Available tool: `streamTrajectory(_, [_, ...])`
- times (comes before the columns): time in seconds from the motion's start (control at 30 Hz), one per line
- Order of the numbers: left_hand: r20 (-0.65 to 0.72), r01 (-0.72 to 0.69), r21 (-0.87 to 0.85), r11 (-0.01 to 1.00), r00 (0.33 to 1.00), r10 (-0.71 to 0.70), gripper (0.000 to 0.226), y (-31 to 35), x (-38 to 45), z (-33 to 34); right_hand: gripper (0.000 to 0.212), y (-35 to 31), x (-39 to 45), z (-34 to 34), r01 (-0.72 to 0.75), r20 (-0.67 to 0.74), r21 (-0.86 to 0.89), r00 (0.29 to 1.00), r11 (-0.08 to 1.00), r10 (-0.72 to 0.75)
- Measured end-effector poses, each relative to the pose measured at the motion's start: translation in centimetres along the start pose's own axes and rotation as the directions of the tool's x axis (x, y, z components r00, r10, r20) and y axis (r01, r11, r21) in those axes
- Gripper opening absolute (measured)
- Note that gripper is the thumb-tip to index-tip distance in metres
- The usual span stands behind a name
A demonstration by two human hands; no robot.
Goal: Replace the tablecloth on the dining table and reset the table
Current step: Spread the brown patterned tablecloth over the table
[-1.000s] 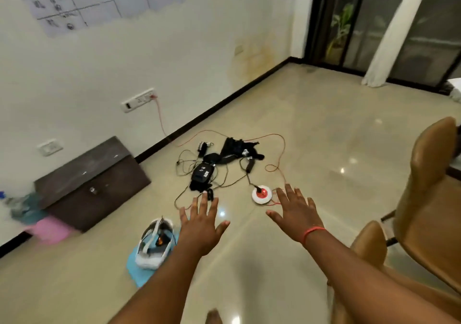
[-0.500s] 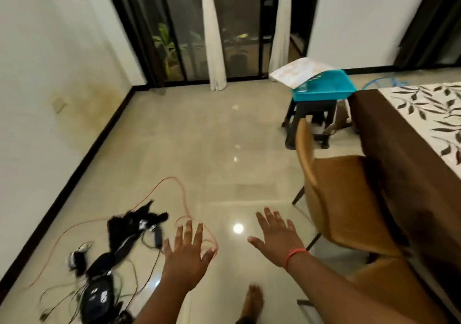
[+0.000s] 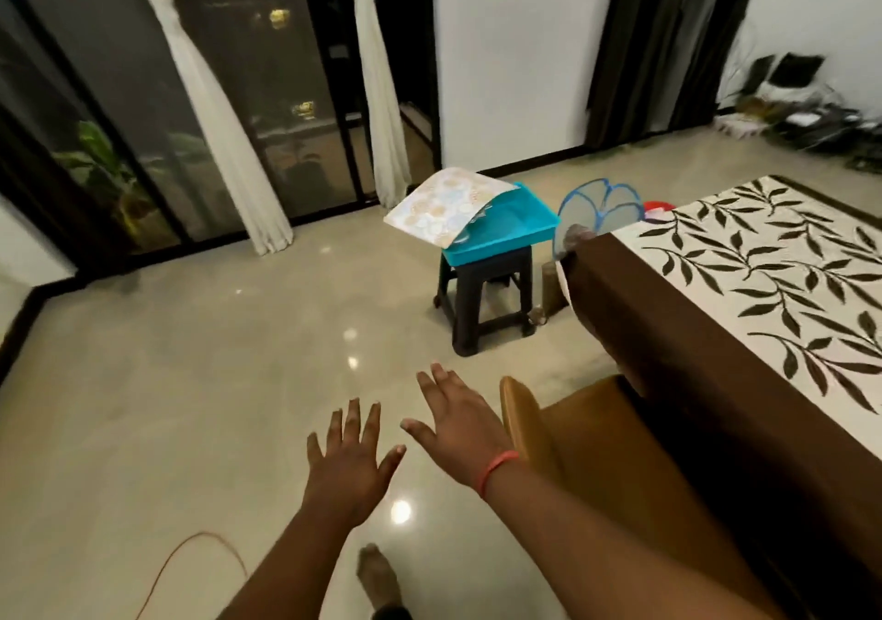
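The dining table (image 3: 677, 333) stands at the right under a white tablecloth (image 3: 763, 275) printed with dark leaves and edged in brown. My left hand (image 3: 351, 459) and my right hand (image 3: 460, 426) are stretched out over the floor, palms down, fingers spread and holding nothing. The right hand, with an orange band at the wrist, is just left of a tan chair back (image 3: 520, 419). A folded patterned cloth (image 3: 446, 206) lies across a blue tray (image 3: 501, 232) on a black stool (image 3: 487, 294).
A tan chair (image 3: 620, 476) is pushed against the table's near side. A blue mesh food cover (image 3: 599, 213) leans beyond the table corner. Glass doors with white curtains (image 3: 219, 118) line the far wall. An orange cable (image 3: 191, 562) crosses the glossy floor.
My view has swung right, away from the wall and the gear on the floor, toward the table and stool. Both hands stay stretched out and empty.
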State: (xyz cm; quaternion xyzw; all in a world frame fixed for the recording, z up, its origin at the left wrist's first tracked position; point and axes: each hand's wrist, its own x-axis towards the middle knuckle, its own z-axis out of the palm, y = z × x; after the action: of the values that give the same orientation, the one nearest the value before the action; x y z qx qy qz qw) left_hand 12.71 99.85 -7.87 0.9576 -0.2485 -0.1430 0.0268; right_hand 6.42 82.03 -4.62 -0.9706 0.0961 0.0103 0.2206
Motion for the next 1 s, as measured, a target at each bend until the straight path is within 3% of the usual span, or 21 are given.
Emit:
streamTrajectory(0.13, [0.001, -0.159, 0.093, 0.983, 0.987, 0.160, 0.091, 0.5, 14.5, -3.7, 0.073, 5.0, 11.1, -2.5, -0.176, -0.115, -0.032, 0.978, 0.984, 0.171])
streamTrajectory(0.27, [0.075, -0.342, 0.195, 0.919, 0.940, 0.334, 0.096, 2.7, 27.8, -8.1, 0.072, 11.3, 18.8, -5.1, -0.434, -0.142, 0.029, 0.890, 0.900, 0.434])
streamTrajectory(0.43, [0.172, -0.519, 0.259, 0.815, 0.855, 0.490, 0.079, 7.9, 39.6, -11.1, 0.071, 17.6, 21.7, -6.4, -0.656, -0.123, 0.128, 0.734, 0.744, 0.668])
streamTrajectory(0.57, [0.223, -0.719, 0.273, 0.640, 0.694, 0.685, 0.076, 17.6, 46.8, -11.0, 0.064, 24.4, 22.7, -7.1, -0.815, -0.048, 0.197, 0.548, 0.546, 0.835])
streamTrajectory(0.83, [0.374, -0.846, 0.329, 0.420, 0.524, 0.765, 0.063, 29.8, 56.2, -7.6, 0.057, 33.2, 27.1, -8.9, -0.911, 0.087, 0.148, 0.399, 0.384, 0.913])
streamTrajectory(1.0, [0.465, -0.887, 0.184, 0.424, 0.459, 0.757, 0.060, 34.3, 60.3, -4.4, 0.049, 35.7, 29.3, -9.1, -0.937, 0.075, 0.158, 0.326, 0.312, 0.942])
